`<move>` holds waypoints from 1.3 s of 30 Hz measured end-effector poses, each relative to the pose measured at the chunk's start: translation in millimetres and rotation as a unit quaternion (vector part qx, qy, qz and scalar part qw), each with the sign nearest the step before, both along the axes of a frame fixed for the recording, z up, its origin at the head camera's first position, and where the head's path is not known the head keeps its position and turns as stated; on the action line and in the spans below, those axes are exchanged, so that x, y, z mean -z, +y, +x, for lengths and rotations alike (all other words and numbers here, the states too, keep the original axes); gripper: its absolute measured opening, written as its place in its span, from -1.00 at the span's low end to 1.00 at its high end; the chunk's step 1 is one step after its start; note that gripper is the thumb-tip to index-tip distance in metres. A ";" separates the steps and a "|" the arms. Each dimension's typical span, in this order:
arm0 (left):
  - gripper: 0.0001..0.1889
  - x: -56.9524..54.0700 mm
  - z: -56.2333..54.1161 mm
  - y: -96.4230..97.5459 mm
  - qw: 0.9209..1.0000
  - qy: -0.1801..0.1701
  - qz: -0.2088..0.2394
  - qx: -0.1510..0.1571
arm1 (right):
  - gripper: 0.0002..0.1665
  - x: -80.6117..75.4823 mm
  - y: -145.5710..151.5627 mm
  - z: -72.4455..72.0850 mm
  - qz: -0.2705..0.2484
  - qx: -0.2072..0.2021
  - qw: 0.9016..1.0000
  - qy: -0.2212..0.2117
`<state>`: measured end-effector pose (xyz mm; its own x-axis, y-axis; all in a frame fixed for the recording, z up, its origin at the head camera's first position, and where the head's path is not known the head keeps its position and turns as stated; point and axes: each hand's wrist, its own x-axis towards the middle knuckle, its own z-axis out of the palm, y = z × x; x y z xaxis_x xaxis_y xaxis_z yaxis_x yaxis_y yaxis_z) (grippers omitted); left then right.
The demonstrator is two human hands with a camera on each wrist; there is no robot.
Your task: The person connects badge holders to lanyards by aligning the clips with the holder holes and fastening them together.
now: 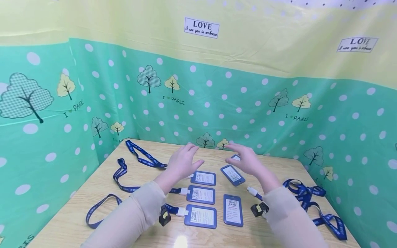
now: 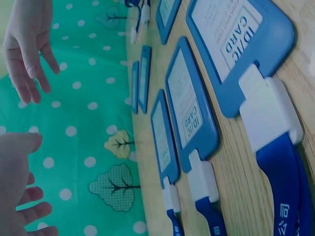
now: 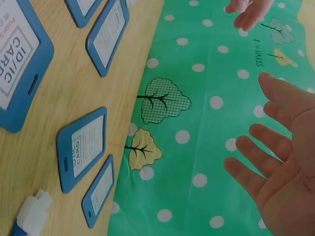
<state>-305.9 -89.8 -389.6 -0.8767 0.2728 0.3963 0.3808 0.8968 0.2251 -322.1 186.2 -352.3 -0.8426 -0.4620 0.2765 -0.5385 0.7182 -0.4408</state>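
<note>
Both hands hover above the table and hold nothing. In the head view my left hand (image 1: 183, 162) is over the far badge holders, fingers loosely extended, and my right hand (image 1: 246, 160) faces it, above a tilted ID card holder (image 1: 233, 175). Three blue ID card holders lie in a column at the middle, the nearest card holder (image 1: 200, 216) clipped by a white buckle (image 1: 181, 212) to a navy lanyard. To the right, another card holder (image 1: 233, 210) lies without a lanyard. Part of one more far holder (image 1: 235, 157) shows behind my right hand.
Navy lanyards (image 1: 122, 175) stretch across the table's left side. On the right lies a heap of lanyards (image 1: 305, 194), with a loose white buckle (image 1: 252, 190) near my right forearm. A green and yellow curtain (image 1: 198, 96) hangs around the wooden table (image 1: 149, 237).
</note>
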 end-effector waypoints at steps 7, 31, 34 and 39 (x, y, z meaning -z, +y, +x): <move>-0.27 -5.2 9.6 12.9 1.000 0.016 0.015 0.013 | -0.36 -5.7 16.6 6.6 -0.008 0.002 1.000 0.008; -0.23 -9.4 34.3 45.6 0.998 0.005 0.008 0.065 | -0.32 -13.5 54.8 30.4 0.036 0.008 0.999 -0.010; -0.22 -9.1 36.4 49.1 0.998 -0.001 0.006 0.066 | -0.30 -12.7 59.2 33.4 0.047 0.010 0.999 -0.016; -0.22 -8.5 39.8 54.4 0.997 -0.009 0.003 0.073 | -0.31 -11.3 65.4 38.2 0.055 0.015 0.998 -0.029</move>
<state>-266.1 -35.3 -381.0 -0.8351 0.3949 0.3831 0.5024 0.8311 0.2386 -284.0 251.6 -341.0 -0.8693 -0.4619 0.1761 -0.4925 0.7787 -0.3887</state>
